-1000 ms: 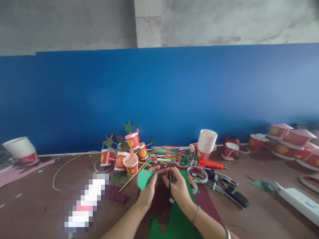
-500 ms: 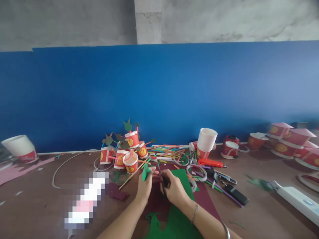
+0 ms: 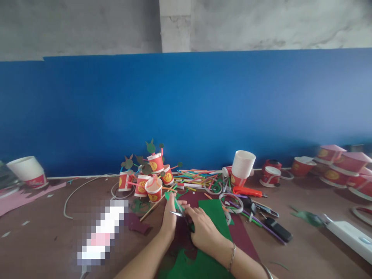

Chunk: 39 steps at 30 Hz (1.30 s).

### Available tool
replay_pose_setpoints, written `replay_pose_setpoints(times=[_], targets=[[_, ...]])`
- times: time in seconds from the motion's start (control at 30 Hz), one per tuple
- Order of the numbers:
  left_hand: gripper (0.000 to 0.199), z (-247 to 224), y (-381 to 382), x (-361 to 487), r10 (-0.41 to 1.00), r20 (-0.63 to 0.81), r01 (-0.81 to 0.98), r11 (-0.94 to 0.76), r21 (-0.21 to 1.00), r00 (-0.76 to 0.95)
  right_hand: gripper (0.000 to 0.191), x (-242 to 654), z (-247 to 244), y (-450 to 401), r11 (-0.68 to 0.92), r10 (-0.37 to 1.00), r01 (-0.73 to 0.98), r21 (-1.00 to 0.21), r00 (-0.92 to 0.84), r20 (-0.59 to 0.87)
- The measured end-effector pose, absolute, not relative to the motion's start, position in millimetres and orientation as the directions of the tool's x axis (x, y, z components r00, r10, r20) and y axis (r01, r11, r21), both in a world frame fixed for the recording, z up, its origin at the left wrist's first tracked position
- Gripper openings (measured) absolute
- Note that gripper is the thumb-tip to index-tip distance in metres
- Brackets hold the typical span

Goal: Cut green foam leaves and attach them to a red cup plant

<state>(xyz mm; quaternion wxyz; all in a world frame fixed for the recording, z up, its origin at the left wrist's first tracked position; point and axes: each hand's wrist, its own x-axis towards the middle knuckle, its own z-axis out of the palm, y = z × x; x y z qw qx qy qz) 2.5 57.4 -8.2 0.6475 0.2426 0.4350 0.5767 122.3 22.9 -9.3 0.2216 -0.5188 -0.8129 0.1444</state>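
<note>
In my right hand (image 3: pixel 203 228) is a pair of scissors (image 3: pixel 179 211), its blades apart and reaching toward my left hand. My left hand (image 3: pixel 171 215) grips a small piece of green paper (image 3: pixel 169 196) near its thumb and fingertips. Under my right hand lies a large green sheet (image 3: pixel 213 211) with a ragged cut edge, partly over a dark maroon sheet (image 3: pixel 240 232). Just beyond my left hand stand several red and white paper cups (image 3: pixel 153 188) joined with straws and topped with dark green paper shapes.
Many coloured straws (image 3: pixel 193 180) lie at the back. To the right are an orange utility knife (image 3: pixel 248 191), tape rolls (image 3: pixel 231 203), a black key fob (image 3: pixel 277 229) and a white device (image 3: pixel 347 236). A tall white cup (image 3: pixel 243 164) stands behind. Pink paper (image 3: pixel 35 195) lies left.
The scissors have swung left and their blades now spread open by my left hand. The green piece has turned in my left fingers. The view has shifted slightly.
</note>
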Motion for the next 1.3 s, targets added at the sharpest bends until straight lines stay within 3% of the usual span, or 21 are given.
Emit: replay_pose_setpoints(times=[0.13, 0.2, 0.33, 0.4, 0.57, 0.7, 0.83, 0.97, 1.13, 1.3], targets=[[0.043, -15, 60, 3, 0.947, -0.316, -0.547, 0.297, 0.783, 0.062, 0.044, 122, -10, 28, 0.388, 0.922, 0.71, -0.587, -0.296, 0.251], [0.027, -22, 61, 2, 0.969, -0.243, -0.5, 0.229, 0.835, 0.037, 0.035, 122, -11, 32, 0.327, 0.945, 0.647, -0.688, -0.21, 0.251], [0.009, -31, 61, -1, 0.996, -0.035, -0.235, 0.014, 0.972, -0.083, 0.032, 125, -18, 43, 0.208, 0.977, 0.33, -0.921, -0.111, 0.18], [0.007, -29, 59, -3, 0.993, 0.035, -0.05, -0.04, 0.998, -0.109, 0.032, 127, -20, 47, 0.159, 0.985, 0.154, -0.975, -0.085, 0.147], [0.003, -16, 54, -8, 0.956, 0.224, 0.334, -0.152, 0.93, -0.189, 0.031, 129, -13, 48, 0.055, 0.998, -0.147, -0.988, -0.019, 0.059], [0.022, -12, 50, -7, 0.962, 0.26, 0.464, -0.194, 0.864, -0.082, 0.031, 129, -3, 44, 0.022, 1.0, -0.281, -0.959, -0.001, 0.023], [0.011, -9, 43, -4, 0.953, 0.296, 0.574, -0.281, 0.769, 0.07, 0.03, 129, 0, 42, 0.014, 1.0, -0.301, -0.954, -0.007, 0.017], [0.036, -10, 39, -4, 0.947, 0.274, 0.725, -0.307, 0.617, 0.167, 0.03, 129, -2, 43, 0.019, 1.0, -0.289, -0.957, -0.01, 0.023], [0.036, -16, 41, -6, 0.917, 0.288, 0.79, -0.387, 0.475, 0.276, 0.029, 129, -5, 44, 0.041, 0.999, -0.29, -0.956, 0.008, 0.041], [0.032, -25, 46, -8, 0.908, 0.304, 0.817, -0.4, 0.416, 0.29, 0.028, 130, -8, 45, 0.022, 1.0, -0.283, -0.959, 0.023, 0.016]])
